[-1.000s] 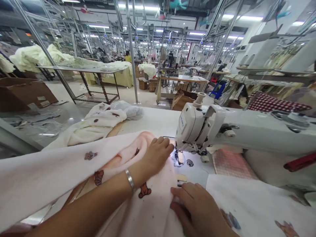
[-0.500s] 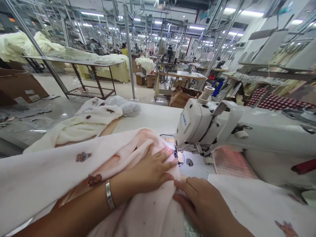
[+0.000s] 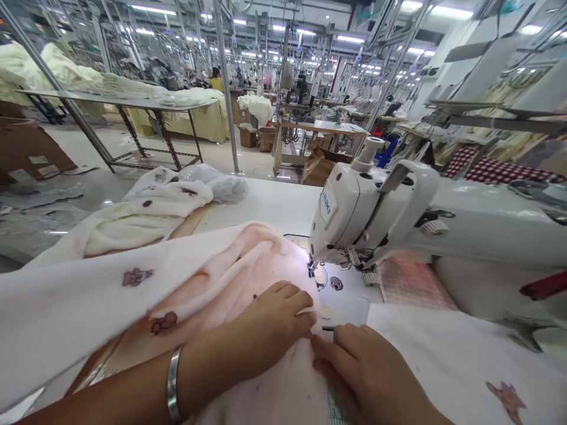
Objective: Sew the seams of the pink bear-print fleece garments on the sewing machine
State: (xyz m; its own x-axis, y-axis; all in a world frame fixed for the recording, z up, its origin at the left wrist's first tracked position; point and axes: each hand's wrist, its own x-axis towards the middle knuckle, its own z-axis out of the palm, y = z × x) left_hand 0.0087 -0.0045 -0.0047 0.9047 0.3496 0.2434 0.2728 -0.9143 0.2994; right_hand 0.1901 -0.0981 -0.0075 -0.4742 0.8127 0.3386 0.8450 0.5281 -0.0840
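Observation:
A soft pale-pink fabric with small brown bear prints [image 3: 239, 260] lies in a large bunched fold across the table, running under the needle of a white Juki sewing machine head [image 3: 349, 212]. My left hand [image 3: 274, 313], a metal bangle [image 3: 173, 383] on its wrist, presses on the fabric just short of the presser foot [image 3: 312, 268]. My right hand [image 3: 354, 366] sits close beside it and grips the fabric's near edge. The fingers of both hands point toward the machine. The needle area is partly hidden by the fold.
Right of my hand lies a white bear-print fabric piece [image 3: 443, 360], with a pink checked pad [image 3: 411, 283] behind it. A cream fabric bundle [image 3: 150, 215] and a plastic bag [image 3: 221, 184] lie on the white table [image 3: 266, 203]. Beyond stand metal tables, cardboard boxes and a distant person [image 3: 216, 82].
My left hand has slid back from the presser foot toward me, and the fabric bulges higher near the machine. The whole view has shifted slightly as my head moved.

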